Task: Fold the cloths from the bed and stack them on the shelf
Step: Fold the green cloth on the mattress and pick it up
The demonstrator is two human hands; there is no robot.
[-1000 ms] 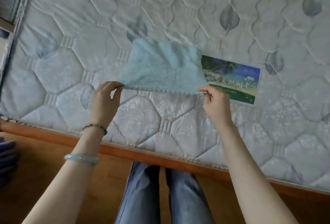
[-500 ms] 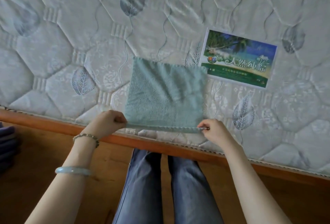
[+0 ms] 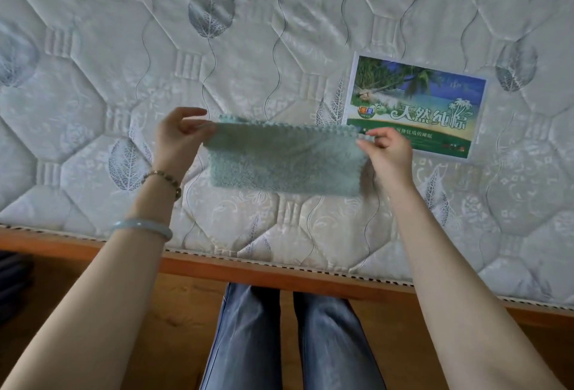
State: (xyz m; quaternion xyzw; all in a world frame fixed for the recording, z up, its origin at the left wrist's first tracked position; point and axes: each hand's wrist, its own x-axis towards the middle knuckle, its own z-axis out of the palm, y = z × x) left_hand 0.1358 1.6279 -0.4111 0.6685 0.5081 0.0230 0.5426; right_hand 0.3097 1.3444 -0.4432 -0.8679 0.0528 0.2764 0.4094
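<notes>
The left hand (image 3: 178, 144) pinches the far left corner of the green cloth (image 3: 285, 166) between thumb and fingers, and the right hand (image 3: 389, 156) pinches the far right corner in the same way. Between them the cloth lies on the bed (image 3: 93, 47) as a low, wide band in two layers, with both scalloped edges together on the far side.

Half a second ago the hands held the near edge of the cloth close to the wooden frame (image 3: 248, 271), and the cloth was spread open in one layer. Now that edge has been carried over to meet the far edge, so I judge the first fold is made. The hands have not yet let go, and the edges look nearly matched.

One second ago the cloth covered the left part of the printed label (image 3: 416, 103). Now only its right corner, in the right hand, is at the label's lower left corner.

For the task, probably one more fold is needed. I cannot see the shelf.
</notes>
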